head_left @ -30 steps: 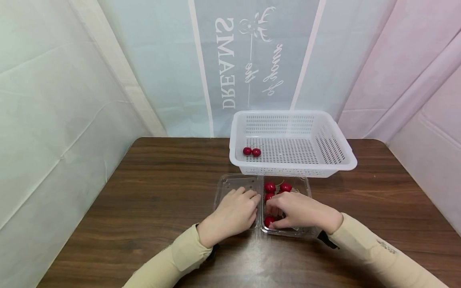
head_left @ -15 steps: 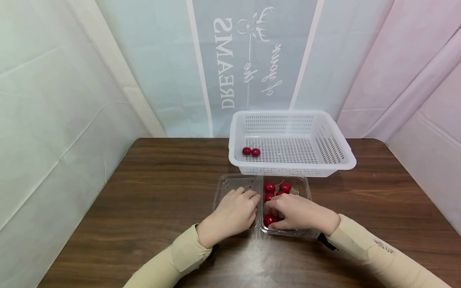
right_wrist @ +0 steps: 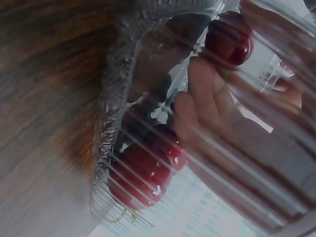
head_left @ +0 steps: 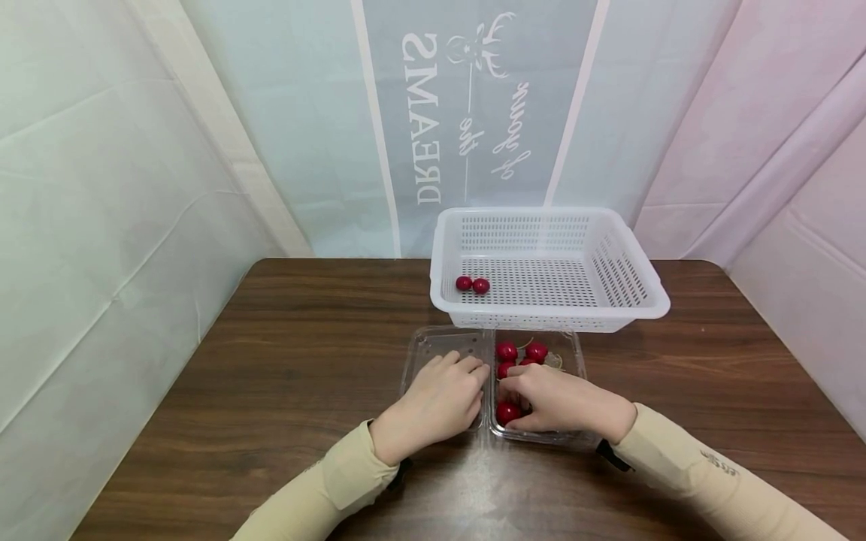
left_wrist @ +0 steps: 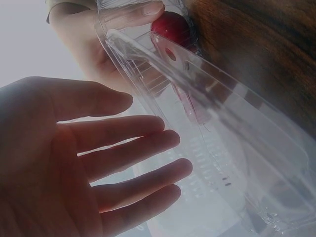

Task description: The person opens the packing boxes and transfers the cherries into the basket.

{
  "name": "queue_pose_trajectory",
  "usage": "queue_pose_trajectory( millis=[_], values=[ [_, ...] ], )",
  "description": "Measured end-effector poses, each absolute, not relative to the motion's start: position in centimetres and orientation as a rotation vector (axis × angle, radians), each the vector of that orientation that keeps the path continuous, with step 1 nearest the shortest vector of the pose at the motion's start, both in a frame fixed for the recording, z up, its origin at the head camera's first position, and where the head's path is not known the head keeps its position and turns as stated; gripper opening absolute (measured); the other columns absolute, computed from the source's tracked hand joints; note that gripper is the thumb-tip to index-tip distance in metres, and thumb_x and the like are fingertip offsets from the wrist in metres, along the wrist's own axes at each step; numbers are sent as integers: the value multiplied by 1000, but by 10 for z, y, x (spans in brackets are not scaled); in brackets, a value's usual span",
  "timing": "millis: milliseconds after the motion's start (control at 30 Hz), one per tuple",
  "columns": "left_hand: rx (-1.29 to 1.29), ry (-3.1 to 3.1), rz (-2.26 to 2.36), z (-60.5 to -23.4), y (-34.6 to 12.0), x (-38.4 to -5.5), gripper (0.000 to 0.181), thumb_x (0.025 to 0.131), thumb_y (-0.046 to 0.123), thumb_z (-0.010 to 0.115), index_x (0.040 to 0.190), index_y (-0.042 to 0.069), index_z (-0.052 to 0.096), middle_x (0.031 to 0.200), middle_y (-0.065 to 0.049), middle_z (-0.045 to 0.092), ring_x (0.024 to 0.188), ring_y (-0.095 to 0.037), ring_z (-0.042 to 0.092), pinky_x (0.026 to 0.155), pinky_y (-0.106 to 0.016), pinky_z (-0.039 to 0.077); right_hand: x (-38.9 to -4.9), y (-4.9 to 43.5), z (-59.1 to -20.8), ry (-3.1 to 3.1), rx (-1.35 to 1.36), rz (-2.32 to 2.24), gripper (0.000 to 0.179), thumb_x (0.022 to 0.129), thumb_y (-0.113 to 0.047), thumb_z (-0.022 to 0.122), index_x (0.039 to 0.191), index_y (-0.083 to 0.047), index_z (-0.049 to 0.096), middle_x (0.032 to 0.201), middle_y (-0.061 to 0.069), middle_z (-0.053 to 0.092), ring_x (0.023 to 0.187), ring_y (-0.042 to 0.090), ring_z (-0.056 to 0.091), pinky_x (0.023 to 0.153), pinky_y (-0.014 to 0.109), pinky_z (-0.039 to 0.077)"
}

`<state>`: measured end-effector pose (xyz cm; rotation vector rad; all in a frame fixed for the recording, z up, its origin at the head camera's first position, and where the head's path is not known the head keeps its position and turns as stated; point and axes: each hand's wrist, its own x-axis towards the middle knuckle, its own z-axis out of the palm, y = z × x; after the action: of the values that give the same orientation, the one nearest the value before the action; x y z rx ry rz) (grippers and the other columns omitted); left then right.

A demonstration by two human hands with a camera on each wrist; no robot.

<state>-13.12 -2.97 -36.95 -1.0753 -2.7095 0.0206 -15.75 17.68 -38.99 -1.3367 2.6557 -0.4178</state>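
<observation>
My left hand (head_left: 440,402) lies over the lid half (head_left: 436,342) of a clear plastic clamshell box. In the left wrist view its fingers (left_wrist: 143,145) are straight and a little spread, holding nothing. My right hand (head_left: 561,398) reaches down into the box's other half (head_left: 575,349), where several red cherries lie. It pinches a cherry (head_left: 507,412) at the near left corner of the box. That cherry (right_wrist: 228,39) shows between thumb and fingers in the right wrist view. More cherries (head_left: 537,352), some with stems, lie at the far end; the right hand hides part of the box floor.
Just behind the box stands a white perforated basket (head_left: 639,300), with two cherries (head_left: 472,285) at its left end. Box and basket sit on a dark wooden table (head_left: 284,361). Light cloth (head_left: 325,150) hangs around the back and sides.
The right hand has edged slightly left, and its thumb and fingers have drawn closer round the near cherry, which has shifted a little. The left hand and the basket stay put.
</observation>
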Motion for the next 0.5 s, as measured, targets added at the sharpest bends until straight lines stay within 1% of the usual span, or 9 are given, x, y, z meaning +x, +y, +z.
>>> queue_pose_trajectory(
  millis=[267,500],
  values=[
    [-1069,-2705,27,-369,-30,-131,23,88,23,58,107,13,68,104,1,67,86,-18,59,67,-30,49,-159,176,-391,2631,-1321,-487,19,72,-22,78,82,-12,66,75,-7,51,59,-4,48,53,12,41],
    [-1066,-2707,22,-369,-29,-131,23,88,23,58,106,13,68,104,1,67,86,-18,59,67,-30,49,-160,176,-392,2625,-1257,-544,23,71,-21,79,82,-15,60,76,-7,54,60,-2,50,54,14,43]
  ],
)
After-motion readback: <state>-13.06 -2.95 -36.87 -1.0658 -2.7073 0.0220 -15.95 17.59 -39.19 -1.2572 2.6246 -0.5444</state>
